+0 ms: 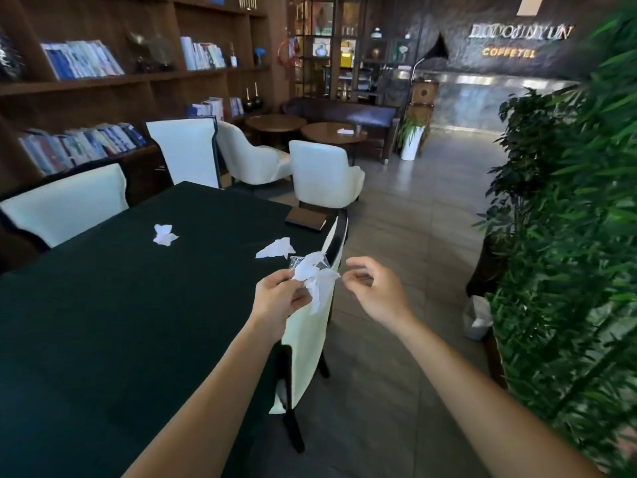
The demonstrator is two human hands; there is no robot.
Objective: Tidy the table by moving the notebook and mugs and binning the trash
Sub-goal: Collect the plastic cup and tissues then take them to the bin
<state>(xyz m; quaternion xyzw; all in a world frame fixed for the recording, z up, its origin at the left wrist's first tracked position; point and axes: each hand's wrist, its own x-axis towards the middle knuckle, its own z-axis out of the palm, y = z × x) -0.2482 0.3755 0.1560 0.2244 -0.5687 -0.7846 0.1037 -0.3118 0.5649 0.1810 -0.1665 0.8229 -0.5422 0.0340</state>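
My left hand is closed on a clear plastic cup stuffed with crumpled white tissue, held over the table's right edge. My right hand hovers just right of the tissue, fingers curled and apart, holding nothing. Two more crumpled tissues lie on the dark green tablecloth: one near the middle, one close to the cup. A brown notebook rests at the table's far right corner. No mugs are visible.
A white-lined bin stands on the floor at the right, beside leafy plants. A pale chair is tucked under the table's right side below my left hand. More white chairs line the far side. Bookshelves fill the left wall.
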